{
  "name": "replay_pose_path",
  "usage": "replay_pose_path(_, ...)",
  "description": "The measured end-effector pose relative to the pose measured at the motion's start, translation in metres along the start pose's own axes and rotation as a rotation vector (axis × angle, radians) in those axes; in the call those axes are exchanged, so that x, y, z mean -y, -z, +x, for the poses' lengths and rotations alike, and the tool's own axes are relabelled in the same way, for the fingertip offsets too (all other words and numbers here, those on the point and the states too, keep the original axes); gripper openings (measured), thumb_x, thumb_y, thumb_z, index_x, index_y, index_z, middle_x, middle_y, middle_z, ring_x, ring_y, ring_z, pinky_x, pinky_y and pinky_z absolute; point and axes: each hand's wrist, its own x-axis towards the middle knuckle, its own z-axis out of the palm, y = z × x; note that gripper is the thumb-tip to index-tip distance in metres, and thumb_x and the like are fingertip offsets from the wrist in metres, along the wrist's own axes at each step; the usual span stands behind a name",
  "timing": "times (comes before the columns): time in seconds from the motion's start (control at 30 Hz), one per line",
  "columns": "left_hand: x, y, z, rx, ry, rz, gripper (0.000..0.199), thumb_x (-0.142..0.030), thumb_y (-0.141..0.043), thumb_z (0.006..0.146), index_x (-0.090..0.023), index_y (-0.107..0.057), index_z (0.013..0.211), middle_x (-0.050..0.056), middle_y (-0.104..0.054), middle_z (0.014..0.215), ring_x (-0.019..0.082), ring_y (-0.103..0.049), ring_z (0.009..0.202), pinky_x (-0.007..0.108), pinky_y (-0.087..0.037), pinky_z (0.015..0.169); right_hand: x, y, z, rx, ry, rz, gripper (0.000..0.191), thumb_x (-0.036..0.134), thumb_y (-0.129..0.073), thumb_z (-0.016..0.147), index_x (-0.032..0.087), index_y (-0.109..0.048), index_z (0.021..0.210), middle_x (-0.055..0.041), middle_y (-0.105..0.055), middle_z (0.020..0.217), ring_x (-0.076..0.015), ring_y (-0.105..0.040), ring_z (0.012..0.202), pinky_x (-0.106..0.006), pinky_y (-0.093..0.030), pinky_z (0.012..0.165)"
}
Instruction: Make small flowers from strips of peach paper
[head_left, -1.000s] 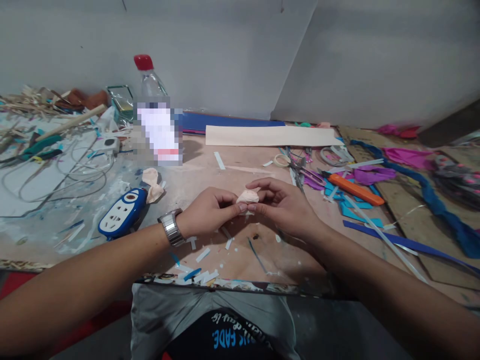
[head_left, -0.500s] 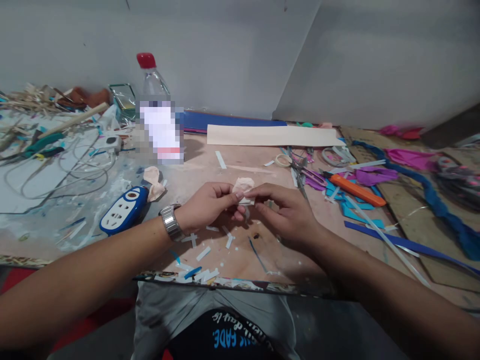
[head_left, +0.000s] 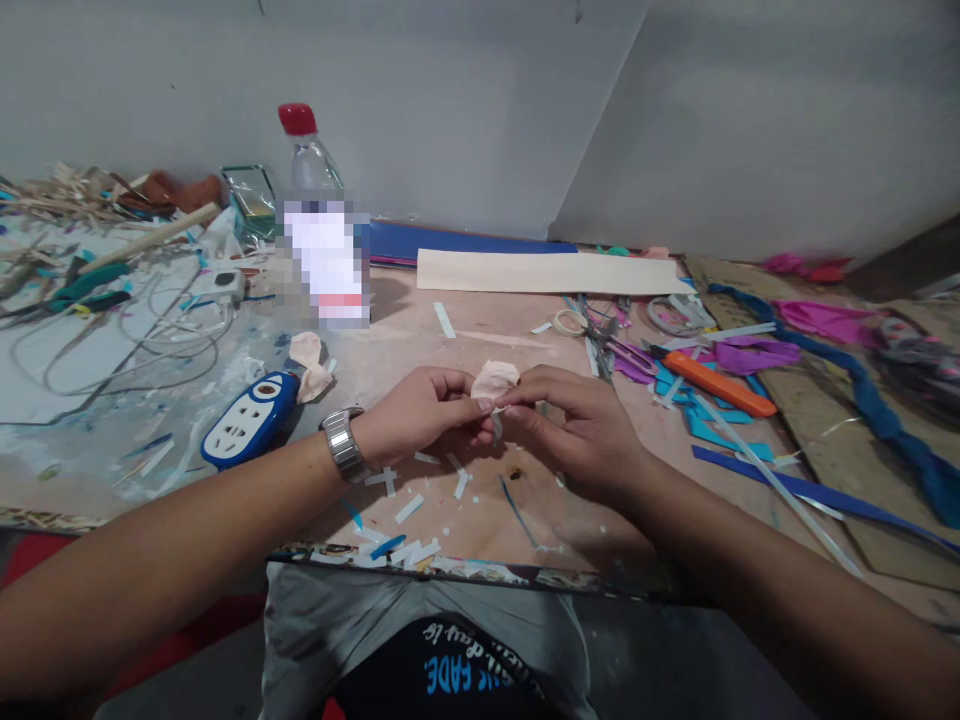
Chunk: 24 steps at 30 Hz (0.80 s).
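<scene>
A small crinkled cream paper piece [head_left: 496, 379], shaped somewhat like a petal, is held just above the table between my two hands. My left hand [head_left: 427, 412], with a metal watch [head_left: 344, 446] on its wrist, pinches the piece's lower edge between thumb and fingers. From the other side, my right hand [head_left: 574, 425] closes thumb and forefinger on the same lower edge. A thin pale bit hangs below the fingertips; what it is I cannot tell. Another crumpled cream paper piece [head_left: 310, 368] lies to the left.
Left are a blue-and-white power strip [head_left: 250, 418], a red-capped bottle [head_left: 315, 165], pliers [head_left: 90, 290] and a cable. A cream paper strip [head_left: 547, 272] lies at the back. To the right are scissors [head_left: 596, 335], an orange utility knife [head_left: 720, 383] and coloured scraps. White clippings litter the front.
The cream paper piece has turned slightly and its lower edge is now more gathered between my fingers. My right fingertips have shifted a little along it.
</scene>
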Motion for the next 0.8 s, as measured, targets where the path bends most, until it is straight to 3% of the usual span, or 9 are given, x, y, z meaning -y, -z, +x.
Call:
replay_pose_path(0.3,-0.0046,-0.0056,-0.0036,-0.019,-0.026,0.145,0.014,-0.023,-0.07,0.095,-0.012,-0.07,0.088,0.001,-0.07,0.072,0.006,-0.06,0.057,0.017,-0.04,0.052,0.0031,-0.0008,-0.0039,-0.106,-0.01,-0.074,0.012,0.018,-0.071,0.098,0.025,-0.076,0.106,-0.0015,-0.079,0.095,-0.0161,-0.073,0.083,-0.028,-0.055,0.076)
replay_pose_path(0.47,-0.0046,-0.0044,-0.0041,-0.02,-0.04,0.221,0.018,-0.03,-0.072,0.093,-0.013,-0.069,0.087,0.002,-0.07,0.074,0.007,-0.059,0.058,0.018,-0.038,0.05,0.0027,0.0002,-0.0022,-0.067,0.054,-0.057,0.012,0.016,-0.071,0.097,0.025,-0.076,0.104,-0.0006,-0.079,0.094,-0.0148,-0.073,0.083,-0.027,-0.055,0.077)
replay_pose_path(0.8,-0.0033,-0.0027,-0.006,0.021,-0.079,0.307,0.029,-0.041,-0.073,0.092,-0.013,-0.07,0.084,0.0,-0.064,0.071,0.006,-0.049,0.053,0.019,-0.033,0.048,0.0037,-0.0027,-0.0024,-0.092,0.011,-0.086,0.012,0.017,-0.073,0.096,0.025,-0.077,0.104,-0.0019,-0.081,0.095,-0.0169,-0.075,0.084,-0.03,-0.057,0.078)
